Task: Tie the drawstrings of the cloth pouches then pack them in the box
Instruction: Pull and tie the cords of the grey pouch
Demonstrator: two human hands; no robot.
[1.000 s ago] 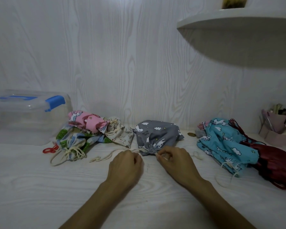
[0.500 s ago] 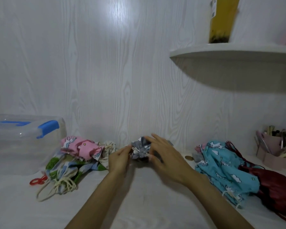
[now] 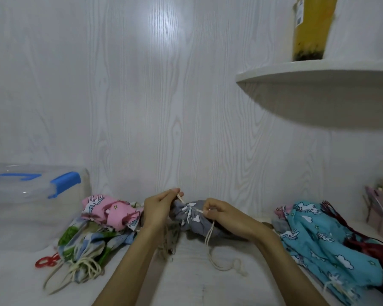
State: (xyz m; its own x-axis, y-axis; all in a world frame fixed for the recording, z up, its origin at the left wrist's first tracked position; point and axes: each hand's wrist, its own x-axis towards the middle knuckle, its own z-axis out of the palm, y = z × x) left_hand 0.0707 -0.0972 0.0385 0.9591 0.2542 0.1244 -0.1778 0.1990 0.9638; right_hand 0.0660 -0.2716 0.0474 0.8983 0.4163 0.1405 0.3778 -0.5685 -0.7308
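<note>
Head view: low in the centre of the frame, our left hand [image 3: 158, 209] and right hand [image 3: 224, 215] hold the grey pouch [image 3: 196, 218] above the counter [image 3: 186, 281], fingers curled, each pinching a cream drawstring [image 3: 209, 236]. It looks soft, light and floppy; the cords are probably the best hold. At left, the clear box [image 3: 31, 202] has its blue-clipped lid on; its contents are unclear.
</note>
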